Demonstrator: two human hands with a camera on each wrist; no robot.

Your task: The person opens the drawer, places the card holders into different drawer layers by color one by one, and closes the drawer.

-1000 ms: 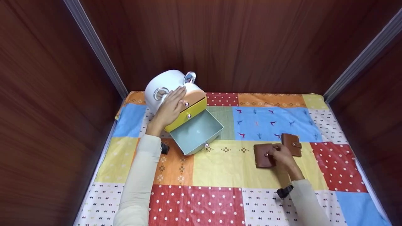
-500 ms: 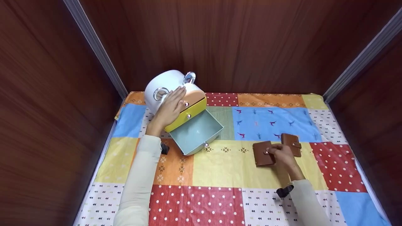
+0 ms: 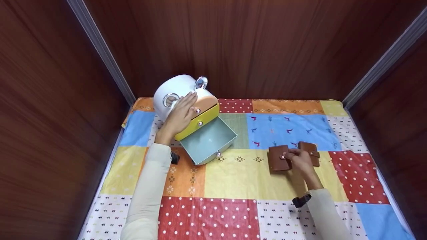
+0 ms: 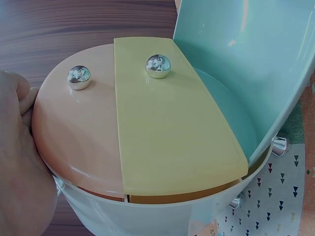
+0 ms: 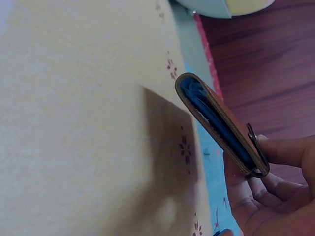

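Note:
With straight fingers, my left hand (image 3: 180, 115) rests on the white rounded body of a small drawer cabinet (image 3: 178, 85). Its peach drawer front (image 4: 81, 130) and yellow drawer (image 4: 167, 128) are pushed in, though slim gaps show at their edges. The lowest, mint-green drawer (image 3: 210, 140) is pulled out, with nothing visible inside. At the right, my right hand (image 3: 302, 165) pinches a brown snap wallet (image 3: 277, 158) at its strap edge. The right wrist view shows this wallet edge-on, above the cloth, with dark blue sleeves (image 5: 216, 123) inside. Behind that hand lies a second brown wallet (image 3: 307, 146), partly covered.
A patchwork cloth (image 3: 233, 180) covers the table. Dark wood panels (image 3: 267, 50) stand at the back and both sides, with metal strips (image 3: 103, 50) at the corners. Round silver fittings (image 3: 201, 82) stick out from the cabinet's body.
My right hand has lifted the wallet off the cloth and brought it slightly away from me. The left hand and the drawers stay where they were.

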